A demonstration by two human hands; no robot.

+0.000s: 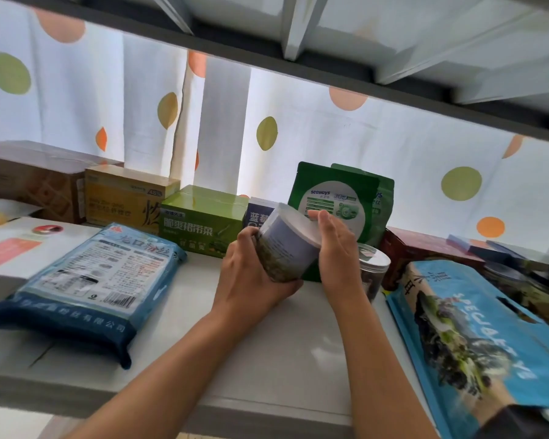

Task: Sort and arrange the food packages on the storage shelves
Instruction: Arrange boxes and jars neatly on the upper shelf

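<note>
A clear round jar [286, 245] with a grey label and greenish contents is held tilted just above the white shelf [267, 353], in the middle of the view. My left hand [254, 277] grips its lower end from below and the left. My right hand [336, 248] lies flat against its right side, fingers straight, near the white lid. Behind the jar stand two green pouches [333, 198]. A second clear jar [373, 264] stands just right of my right hand.
A blue noodle bag [92, 280] lies flat at the left, a green box [200, 220] and a yellow box [124, 194] behind it. A blue seaweed bag [476, 337] lies at the right, by a dark red box [425, 251]. An upper shelf [298, 68] hangs overhead.
</note>
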